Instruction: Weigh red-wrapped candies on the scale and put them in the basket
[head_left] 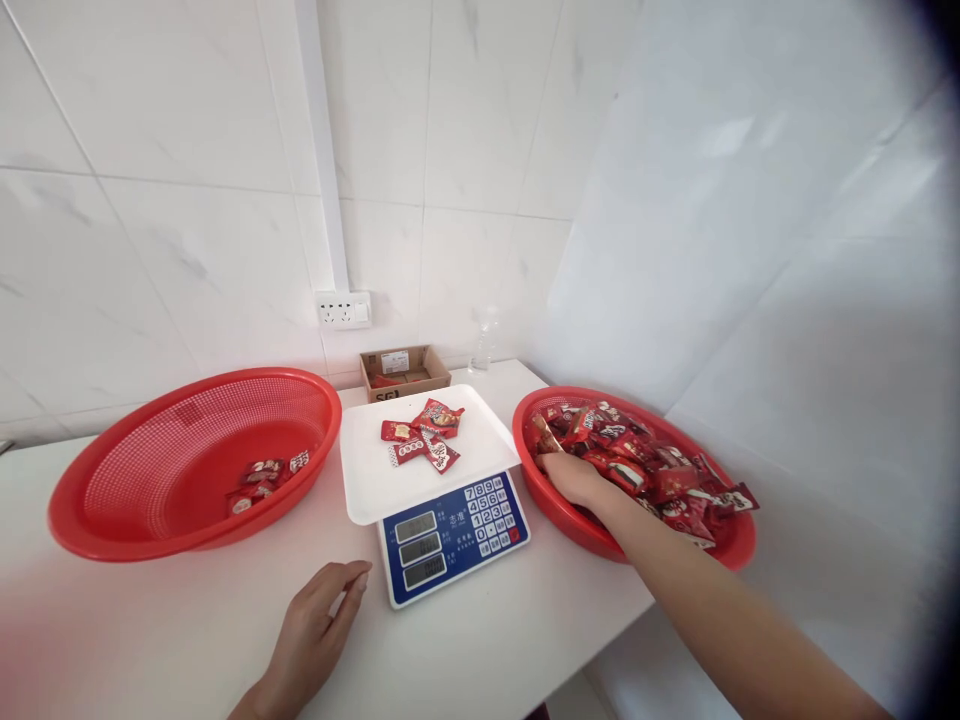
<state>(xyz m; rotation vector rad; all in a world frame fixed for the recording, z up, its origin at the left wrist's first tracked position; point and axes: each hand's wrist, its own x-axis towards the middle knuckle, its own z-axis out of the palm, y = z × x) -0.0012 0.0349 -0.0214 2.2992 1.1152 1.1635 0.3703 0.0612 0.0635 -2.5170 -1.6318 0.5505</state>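
Observation:
My right hand [574, 475] reaches into the right red basket [540, 515], which is heaped with red-wrapped snack packets [630, 450]. Its fingers are down among the packets at the left side and mostly hidden, so their grip cannot be made out. My left hand [319, 625] rests on the table in front of the scale, its fingers curled together with nothing seen in them. On the white tray [367, 490] of the digital scale [450, 540] lie several small red packets [427, 435].
At the left stands another red basket [112, 545] with several packets [262, 480] at its bottom. Behind the scale are a small cardboard box [439, 378] and a clear plastic bottle [484, 340]. The white table [480, 650] meets a tiled wall with a socket [343, 310].

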